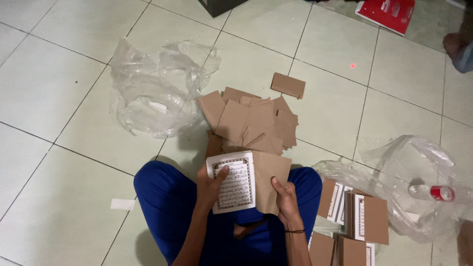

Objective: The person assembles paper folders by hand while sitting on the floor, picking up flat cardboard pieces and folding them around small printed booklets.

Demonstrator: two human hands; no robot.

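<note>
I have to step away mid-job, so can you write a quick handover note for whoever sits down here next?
Left hand: holds the printed booklet on the lap, thumb on its page.
Right hand: grips the brown card cover lying beside and partly under the booklet.
Loose brown covers are piled on the floor tiles ahead, next to an empty plastic bag.
Done: several covered booklets lie at the right, by a second plastic bag.
Left: the booklet in hand is not yet wrapped, and the cover pile is still large.
</note>
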